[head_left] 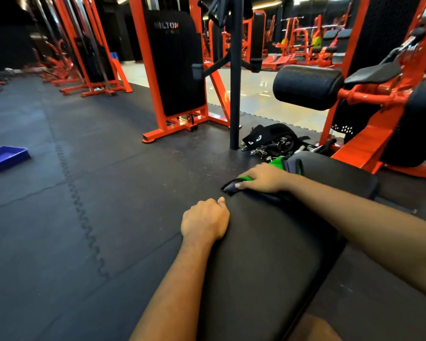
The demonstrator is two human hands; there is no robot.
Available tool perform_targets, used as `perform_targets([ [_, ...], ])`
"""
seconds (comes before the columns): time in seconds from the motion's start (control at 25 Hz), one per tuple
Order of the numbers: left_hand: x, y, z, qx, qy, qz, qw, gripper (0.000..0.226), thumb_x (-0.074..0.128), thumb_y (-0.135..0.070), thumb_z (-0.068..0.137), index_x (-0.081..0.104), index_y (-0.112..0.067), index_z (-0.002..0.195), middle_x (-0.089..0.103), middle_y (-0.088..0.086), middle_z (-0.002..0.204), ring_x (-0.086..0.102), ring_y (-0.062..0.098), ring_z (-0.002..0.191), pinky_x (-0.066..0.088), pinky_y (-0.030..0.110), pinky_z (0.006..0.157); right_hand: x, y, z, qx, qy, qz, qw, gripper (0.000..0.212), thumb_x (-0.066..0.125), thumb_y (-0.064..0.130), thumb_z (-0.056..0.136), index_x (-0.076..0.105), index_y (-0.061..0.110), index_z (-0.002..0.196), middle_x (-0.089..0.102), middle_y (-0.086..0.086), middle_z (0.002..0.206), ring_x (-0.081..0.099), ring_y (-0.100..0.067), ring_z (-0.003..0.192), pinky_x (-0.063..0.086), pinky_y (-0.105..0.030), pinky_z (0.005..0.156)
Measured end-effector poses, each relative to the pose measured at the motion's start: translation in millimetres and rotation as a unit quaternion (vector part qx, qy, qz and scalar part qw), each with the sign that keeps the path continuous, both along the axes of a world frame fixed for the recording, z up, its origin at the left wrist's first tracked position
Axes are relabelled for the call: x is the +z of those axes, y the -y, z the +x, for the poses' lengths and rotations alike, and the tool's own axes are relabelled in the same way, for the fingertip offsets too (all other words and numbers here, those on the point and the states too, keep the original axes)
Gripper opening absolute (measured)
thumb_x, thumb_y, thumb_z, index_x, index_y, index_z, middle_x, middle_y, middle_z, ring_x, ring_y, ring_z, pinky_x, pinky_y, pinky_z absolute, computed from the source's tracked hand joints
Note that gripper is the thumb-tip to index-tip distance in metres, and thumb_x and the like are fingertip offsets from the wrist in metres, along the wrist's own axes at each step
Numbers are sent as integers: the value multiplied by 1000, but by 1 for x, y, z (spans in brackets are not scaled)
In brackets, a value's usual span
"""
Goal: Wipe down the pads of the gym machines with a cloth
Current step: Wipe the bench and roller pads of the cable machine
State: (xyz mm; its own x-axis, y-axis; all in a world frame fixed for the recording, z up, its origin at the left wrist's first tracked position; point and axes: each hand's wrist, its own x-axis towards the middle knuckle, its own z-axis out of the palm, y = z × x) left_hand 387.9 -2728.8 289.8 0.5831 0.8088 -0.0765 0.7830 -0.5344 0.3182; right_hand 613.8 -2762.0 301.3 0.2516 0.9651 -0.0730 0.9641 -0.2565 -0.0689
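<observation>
Where the long black bench pad (268, 254) runs from 6 o'clock up toward 2 o'clock, both bare hands are found on it. The right hand (263, 179) is laid flat on a grey-and-green cloth (289, 166), its fingers nearly straight, so that the cloth is pressed against the pad's surface rather than gripped. One fold of grey fabric is seen poking out beneath the fingertips at the hand's 9 o'clock, and the green part is bunched at its 1 o'clock. The cloth is located near the pad's far end, close to its left rim. The left hand (204, 221) is set at the 7 o'clock side of the right one, apart from it. Its fingers are curled over the pad's left rim and the thumb is laid on top, so the rim is held in a narrow grip; the fingertips are hidden beneath the edge.

Dark interlocking rubber flooring (84, 193) is spread around the bench. A blue tray (6, 157) is placed on it at 9 o'clock. At 12 o'clock an orange machine frame (155, 99) with a black shroud is stood, and a black pole (235, 82) is planted just beside it. A heap of black straps and metal clips (271, 140) is piled on the floor at the pole's foot. At 2 o'clock a black roller pad (308, 87) is carried on an orange arm.
</observation>
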Motion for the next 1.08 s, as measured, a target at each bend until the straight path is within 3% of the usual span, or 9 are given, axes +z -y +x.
perform_targets([
  [0.12, -3, 0, 0, -7, 10, 5, 1000, 58, 19, -43, 106, 62, -8, 124, 62, 17, 129, 58, 37, 118, 41, 43, 96, 8, 23, 44, -53, -21, 16, 998, 58, 35, 79, 88, 62, 40, 123, 66, 2, 128, 58, -27, 122, 41, -47, 104],
  [0.2, -3, -1, 0, -8, 15, 14, 1000, 58, 19, -43, 106, 63, -8, 122, 63, 17, 126, 59, 37, 115, 42, 43, 96, 7, 17, 55, -122, 28, 0, 992, 54, 36, 75, 92, 62, 39, 124, 62, 2, 136, 53, -26, 130, 36, -50, 108],
  [0.32, -2, 0, 1, -10, 24, 14, 1000, 57, 20, -41, 105, 64, -8, 120, 63, 17, 126, 59, 37, 114, 42, 44, 96, 3, -6, 29, -146, 80, -52, 985, 58, 34, 72, 88, 64, 42, 128, 59, 0, 142, 51, -26, 133, 32, -47, 110],
  [0.44, 1, 2, -15, -7, 35, 22, 999, 54, 23, -41, 105, 64, -10, 122, 62, 18, 129, 58, 39, 117, 43, 43, 97, 3, -18, -21, -119, 95, -66, 986, 59, 36, 63, 93, 63, 27, 131, 59, -10, 141, 52, -29, 132, 33, -45, 109],
  [0.56, 0, -1, -56, 28, -8, 9, 1000, 57, 21, -46, 105, 59, -11, 131, 57, 17, 137, 54, 38, 124, 41, 44, 101, 8, -22, -80, -73, 75, -67, 992, 58, 35, 58, 96, 61, 22, 134, 57, -13, 142, 52, -31, 132, 34, -44, 108],
  [0.8, 1, 12, -138, 124, -40, 23, 991, 61, 18, -49, 105, 59, -11, 132, 56, 17, 138, 54, 37, 125, 41, 43, 101, 6, 10, -131, 62, 5, 0, 998, 55, 32, 69, 97, 56, 37, 136, 60, -5, 141, 53, -30, 131, 34, -46, 110],
  [0.96, -3, 18, -149, 153, -29, 70, 985, 61, 20, -45, 105, 66, -9, 120, 64, 16, 127, 60, 35, 115, 43, 41, 95, 11, 13, -79, -39, 19, -11, 999, 62, 28, 78, 92, 55, 44, 136, 55, 3, 146, 49, -25, 136, 29, -51, 111],
  [1.08, -6, 16, -142, 154, -24, 91, 984, 57, 21, -40, 106, 67, -8, 114, 67, 16, 122, 62, 35, 112, 43, 40, 91, 5, -8, -68, -96, 71, -36, 992, 59, 31, 64, 94, 60, 31, 134, 56, -8, 145, 51, -30, 133, 30, -51, 110],
])
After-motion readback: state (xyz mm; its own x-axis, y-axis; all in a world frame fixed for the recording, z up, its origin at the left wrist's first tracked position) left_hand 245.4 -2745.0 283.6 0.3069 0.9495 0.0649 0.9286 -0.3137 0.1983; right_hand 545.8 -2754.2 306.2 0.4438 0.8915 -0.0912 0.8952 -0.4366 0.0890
